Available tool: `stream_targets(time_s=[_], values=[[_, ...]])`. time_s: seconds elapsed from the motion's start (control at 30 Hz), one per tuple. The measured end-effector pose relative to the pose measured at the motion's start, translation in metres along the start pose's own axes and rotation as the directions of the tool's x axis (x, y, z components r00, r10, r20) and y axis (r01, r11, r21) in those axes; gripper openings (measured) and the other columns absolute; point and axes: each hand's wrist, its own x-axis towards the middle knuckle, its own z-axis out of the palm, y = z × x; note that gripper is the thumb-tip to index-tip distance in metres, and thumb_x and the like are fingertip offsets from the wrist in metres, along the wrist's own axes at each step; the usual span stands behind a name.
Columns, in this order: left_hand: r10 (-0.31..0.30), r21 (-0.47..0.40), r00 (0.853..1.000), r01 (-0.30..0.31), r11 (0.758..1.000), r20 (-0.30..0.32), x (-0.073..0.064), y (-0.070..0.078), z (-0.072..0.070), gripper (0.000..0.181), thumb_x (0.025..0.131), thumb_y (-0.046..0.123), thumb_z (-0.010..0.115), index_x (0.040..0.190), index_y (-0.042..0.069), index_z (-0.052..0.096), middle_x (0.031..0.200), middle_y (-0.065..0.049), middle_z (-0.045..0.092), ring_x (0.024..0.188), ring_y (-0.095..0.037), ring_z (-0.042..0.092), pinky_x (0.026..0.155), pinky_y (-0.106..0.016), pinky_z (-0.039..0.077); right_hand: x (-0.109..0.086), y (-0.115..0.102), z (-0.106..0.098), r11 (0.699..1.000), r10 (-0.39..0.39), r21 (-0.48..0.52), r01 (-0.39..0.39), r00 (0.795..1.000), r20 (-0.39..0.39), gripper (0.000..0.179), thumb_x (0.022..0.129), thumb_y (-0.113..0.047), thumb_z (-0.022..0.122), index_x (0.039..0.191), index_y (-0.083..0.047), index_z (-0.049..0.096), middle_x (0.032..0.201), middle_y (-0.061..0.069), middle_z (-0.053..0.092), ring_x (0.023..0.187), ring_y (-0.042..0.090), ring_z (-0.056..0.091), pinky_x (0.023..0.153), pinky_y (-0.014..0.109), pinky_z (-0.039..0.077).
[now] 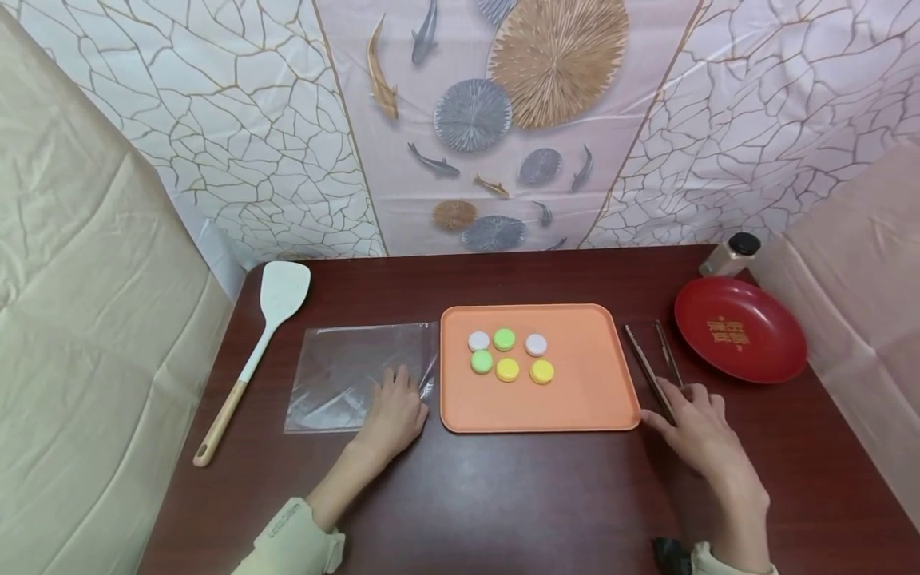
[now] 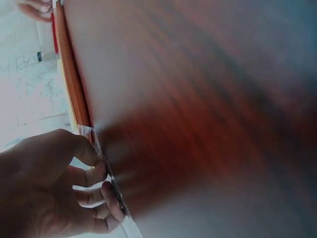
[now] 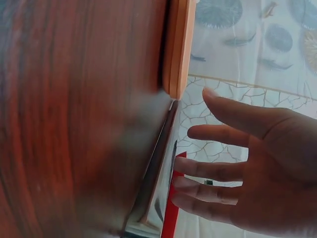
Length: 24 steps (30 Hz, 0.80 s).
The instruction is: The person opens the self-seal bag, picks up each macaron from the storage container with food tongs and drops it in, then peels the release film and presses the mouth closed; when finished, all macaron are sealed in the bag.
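Observation:
My left hand point(image 1: 395, 411) rests on a clear plastic bag point(image 1: 331, 375) left of the tray, its relaxed fingertips touching the film. In the left wrist view, the bag's edge point(image 2: 132, 228) shows under those fingers. Over the metal tongs point(image 1: 649, 374), my right hand point(image 1: 697, 431) has its fingers spread. The right wrist view shows the tongs point(image 3: 161, 183) flat on the table with the fingers point(image 3: 213, 170) apart above them. An orange tray point(image 1: 589, 399) lies between the hands, bearing several macarons point(image 1: 507, 370) in white, green and yellow.
A red plate point(image 1: 772, 335) stands at the right, with a black-capped jar point(image 1: 727, 257) behind it. On the far left lies a white spatula point(image 1: 283, 294) with a wooden handle. Patterned cloth point(image 1: 273, 144) hangs along the table's back edge.

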Motion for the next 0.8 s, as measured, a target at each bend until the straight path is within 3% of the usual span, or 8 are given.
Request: stream_targets(time_s=[0.27, 0.37, 0.53, 0.67, 0.8], values=[[0.070, -0.110, 0.997, -0.067, 0.992, 0.022, -0.004, -0.015, -0.002, 0.014, 0.095, 0.005, 0.077, 0.096, -0.004, 0.066, 0.095, -0.017, 0.058, 0.088, -0.035, 0.058, 0.066, -0.048, 0.056, 0.009, 0.003, -0.001, 1.000, 0.028, -0.003, -0.028, 0.999, 0.029, 0.067, 0.100, -0.012, 0.076, 0.154, 0.010, 0.041, 0.134, 0.044, 0.034, 0.116, 0.063, 0.037, 0.081, 0.079, 0.051], [0.102, -0.169, 0.994, -0.107, 0.980, -0.040, -0.006, -0.022, 0.002, 0.015, 0.096, 0.001, 0.075, 0.091, -0.003, 0.062, 0.092, -0.017, 0.057, 0.086, -0.036, 0.056, 0.064, -0.047, 0.053, 0.014, 0.005, -0.002, 0.999, 0.037, 0.012, -0.037, 0.999, 0.036, 0.065, 0.098, -0.005, 0.075, 0.150, 0.014, 0.042, 0.130, 0.043, 0.033, 0.111, 0.061, 0.043, 0.079, 0.074, 0.052], [0.159, -0.175, 0.966, -0.196, 0.965, -0.204, -0.007, -0.036, 0.033, 0.018, 0.090, 0.003, 0.076, 0.086, 0.001, 0.059, 0.086, -0.013, 0.057, 0.080, -0.033, 0.058, 0.057, -0.047, 0.051, 0.019, 0.010, -0.004, 0.995, 0.052, 0.076, -0.058, 0.996, 0.078, 0.059, 0.099, 0.000, 0.069, 0.146, 0.018, 0.037, 0.125, 0.042, 0.029, 0.101, 0.056, 0.051, 0.080, 0.068, 0.055], [0.179, -0.186, 0.946, -0.234, 0.954, -0.268, -0.004, -0.046, 0.062, 0.016, 0.083, 0.002, 0.072, 0.083, 0.004, 0.056, 0.077, -0.010, 0.058, 0.072, -0.032, 0.063, 0.057, -0.044, 0.055, 0.022, 0.013, -0.005, 0.993, 0.055, 0.095, -0.068, 0.990, 0.127, 0.060, 0.100, -0.002, 0.070, 0.144, 0.019, 0.035, 0.128, 0.048, 0.030, 0.107, 0.062, 0.053, 0.090, 0.074, 0.054], [0.126, -0.285, 0.960, -0.196, 0.938, -0.249, -0.003, -0.047, 0.072, 0.020, 0.080, -0.001, 0.072, 0.090, 0.006, 0.056, 0.075, -0.007, 0.061, 0.069, -0.030, 0.064, 0.058, -0.041, 0.057, 0.022, 0.014, -0.004, 0.989, 0.082, 0.110, -0.100, 0.984, 0.161, 0.076, 0.100, -0.011, 0.077, 0.149, 0.017, 0.027, 0.132, 0.049, 0.033, 0.117, 0.063, 0.050, 0.100, 0.077, 0.051]])
